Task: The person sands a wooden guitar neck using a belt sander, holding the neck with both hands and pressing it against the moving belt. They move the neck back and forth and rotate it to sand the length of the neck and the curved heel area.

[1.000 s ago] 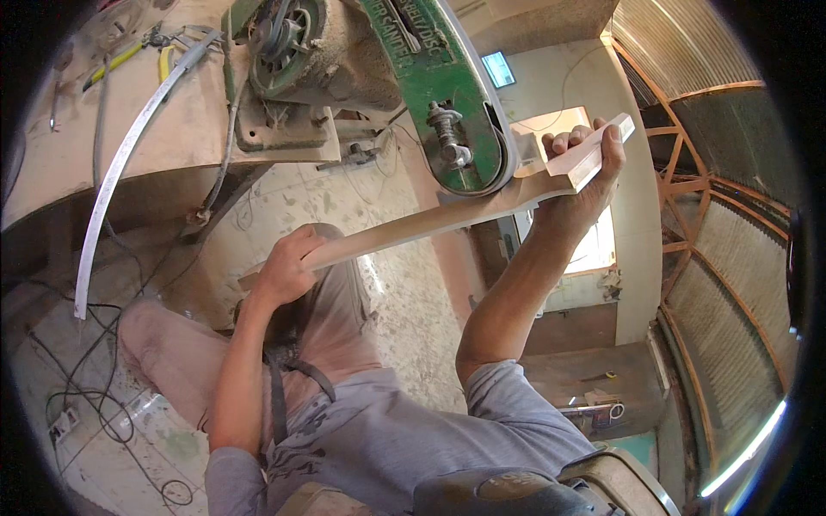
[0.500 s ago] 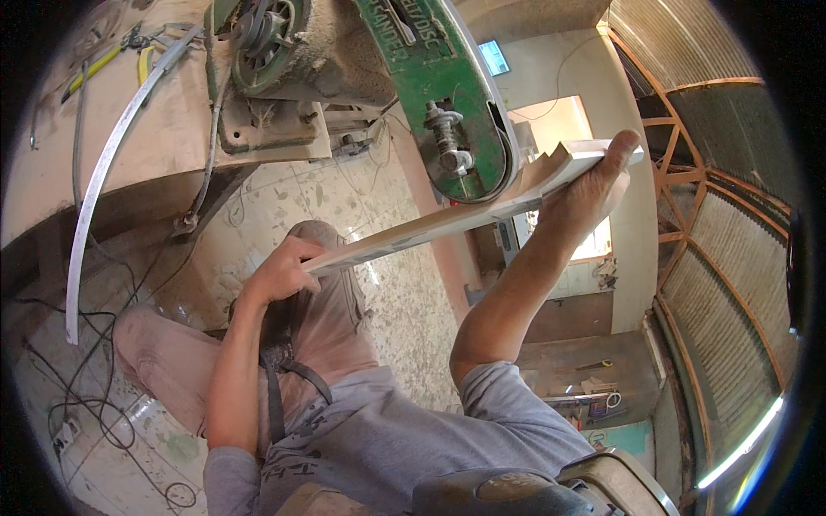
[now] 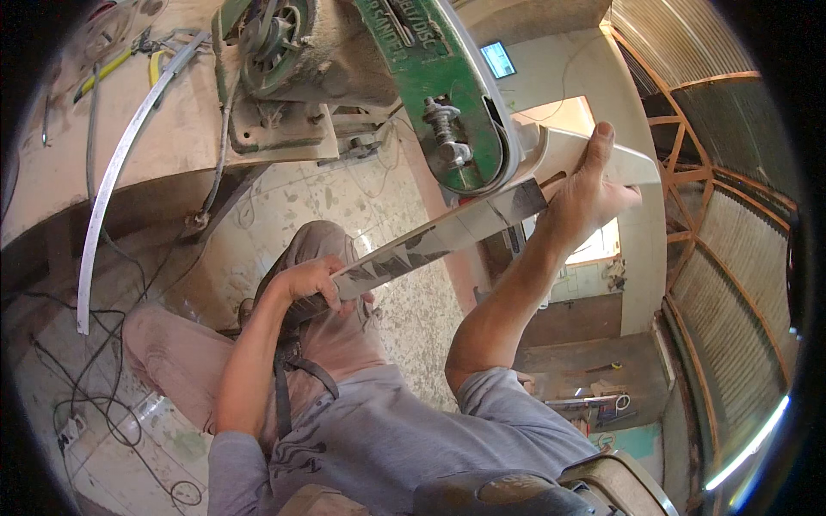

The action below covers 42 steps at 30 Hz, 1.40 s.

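Note:
A long wooden piece shaped like a guitar neck (image 3: pixel 430 238) slants across in front of me, its broad grey face with dark patches turned up toward me. My left hand (image 3: pixel 311 285) is closed around its lower left end, above my knee. At the upper right, my right hand (image 3: pixel 589 185) grips the pale, wider headstock end (image 3: pixel 637 163), thumb on top. Beside my right hand, a dark band and a short slot show on the face. The far edge lies against the rounded end of a green belt sander (image 3: pixel 469 163); exact contact there is hidden.
On the workbench (image 3: pixel 163 159) at the left lie yellow-handled pliers (image 3: pixel 107 73) and a long pale strip (image 3: pixel 116 176) that hangs over the edge. Tangled black cables (image 3: pixel 112 400) cover the floor at the lower left. Shelves with tools (image 3: pixel 594 400) stand at the right.
The wooden piece has rolled in my hands, so its broad face now shows where mostly its edge did. My left hand has shifted slightly right, and the headstock end has swung down a little.

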Motion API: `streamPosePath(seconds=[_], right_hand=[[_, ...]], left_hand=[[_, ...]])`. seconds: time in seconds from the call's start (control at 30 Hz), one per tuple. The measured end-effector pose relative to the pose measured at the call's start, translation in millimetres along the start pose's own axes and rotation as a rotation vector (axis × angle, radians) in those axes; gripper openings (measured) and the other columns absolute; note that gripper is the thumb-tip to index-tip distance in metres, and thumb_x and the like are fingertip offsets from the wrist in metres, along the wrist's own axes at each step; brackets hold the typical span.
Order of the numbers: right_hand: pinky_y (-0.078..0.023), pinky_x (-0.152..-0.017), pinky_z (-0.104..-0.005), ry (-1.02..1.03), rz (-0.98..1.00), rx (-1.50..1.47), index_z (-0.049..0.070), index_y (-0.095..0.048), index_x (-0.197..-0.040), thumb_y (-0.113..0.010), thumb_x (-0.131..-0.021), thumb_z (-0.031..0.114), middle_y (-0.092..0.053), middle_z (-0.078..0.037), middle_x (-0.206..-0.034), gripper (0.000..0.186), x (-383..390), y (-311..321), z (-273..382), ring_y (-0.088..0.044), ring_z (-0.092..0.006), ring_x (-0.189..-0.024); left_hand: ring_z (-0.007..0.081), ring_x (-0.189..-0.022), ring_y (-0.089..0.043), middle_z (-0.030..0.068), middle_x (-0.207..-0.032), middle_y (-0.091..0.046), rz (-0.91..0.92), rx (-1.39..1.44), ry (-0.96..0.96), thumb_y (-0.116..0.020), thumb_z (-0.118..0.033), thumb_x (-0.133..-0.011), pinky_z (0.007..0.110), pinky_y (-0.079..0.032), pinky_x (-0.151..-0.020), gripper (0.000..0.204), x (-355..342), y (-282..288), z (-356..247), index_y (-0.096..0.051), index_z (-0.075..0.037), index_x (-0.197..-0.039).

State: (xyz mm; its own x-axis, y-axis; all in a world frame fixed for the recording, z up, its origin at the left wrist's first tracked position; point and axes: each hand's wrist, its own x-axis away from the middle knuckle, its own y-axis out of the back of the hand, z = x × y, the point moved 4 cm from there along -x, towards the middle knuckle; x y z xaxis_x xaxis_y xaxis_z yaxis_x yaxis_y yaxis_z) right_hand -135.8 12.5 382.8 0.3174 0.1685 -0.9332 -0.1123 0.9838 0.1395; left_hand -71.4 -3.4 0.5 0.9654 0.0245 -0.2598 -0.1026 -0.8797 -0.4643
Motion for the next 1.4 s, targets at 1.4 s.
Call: streamPosePath(seconds=[1.4], right_hand=[[-0.048, -0.060, -0.0250, -0.309, 0.474, -0.410, -0.009, -0.053, -0.119, -0.050, -0.100, 0.041, -0.060, -0.013, -0.082, 0.053, -15, -20, 0, -0.058, -0.0156, -0.073]], left_hand=[[0.0478, -0.084, -0.063, 0.0247, -0.084, -0.065, -0.842, -0.596, -0.442, -0.056, 0.000, -0.064, 0.047, -0.051, -0.072, 0.032, 38, -21, -24, -0.067, 0.002, -0.094]])
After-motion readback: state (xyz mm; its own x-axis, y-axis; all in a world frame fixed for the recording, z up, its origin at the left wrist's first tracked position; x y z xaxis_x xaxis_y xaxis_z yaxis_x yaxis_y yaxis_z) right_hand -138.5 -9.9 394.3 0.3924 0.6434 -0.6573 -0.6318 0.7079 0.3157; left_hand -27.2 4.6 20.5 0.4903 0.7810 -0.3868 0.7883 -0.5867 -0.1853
